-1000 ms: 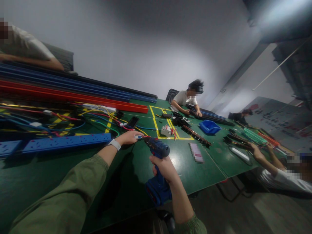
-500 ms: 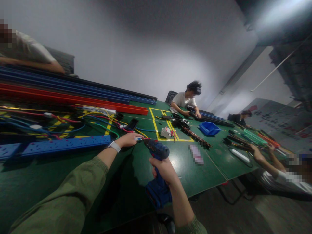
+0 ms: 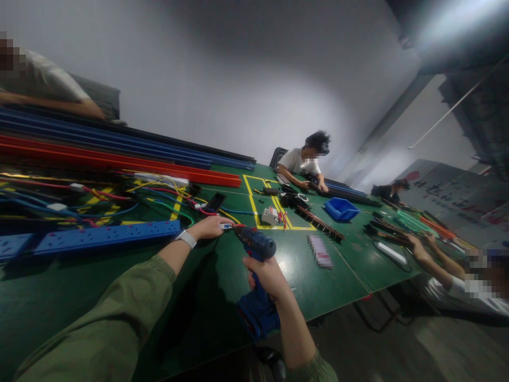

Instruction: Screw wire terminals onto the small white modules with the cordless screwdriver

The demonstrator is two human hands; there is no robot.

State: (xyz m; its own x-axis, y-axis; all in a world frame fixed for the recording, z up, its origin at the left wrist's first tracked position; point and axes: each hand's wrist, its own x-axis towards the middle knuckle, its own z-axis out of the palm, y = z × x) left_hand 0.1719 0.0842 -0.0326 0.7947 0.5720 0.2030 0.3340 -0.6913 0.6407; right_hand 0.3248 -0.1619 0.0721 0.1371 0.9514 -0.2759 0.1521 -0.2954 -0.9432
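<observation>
Currently R hand [image 3: 267, 276] grips blue drill [image 3: 258, 244], bit near small white pc [image 3: 225, 226], prob. pinched in L hand's [image 3: 207, 227] fingers.

Workshop or assembly room, by its look. Long green worktable [image 3: 334, 286] marked with yellow tape [image 3: 247, 192] mid-frame. Blue power strips [image 3: 107, 237] and loose coloured wires [image 3: 131, 199] at left; orange channel [image 3: 191, 174] and blue rails [image 3: 159, 148] above them. Cordless drill [image 3: 258, 244] in use at centre. Blue parts bin [image 3: 341, 209] right of centre. Several people seated around the table. Plain grey wall [image 3: 191, 69] behind, bare floor [image 3: 437, 345] lower right.
</observation>
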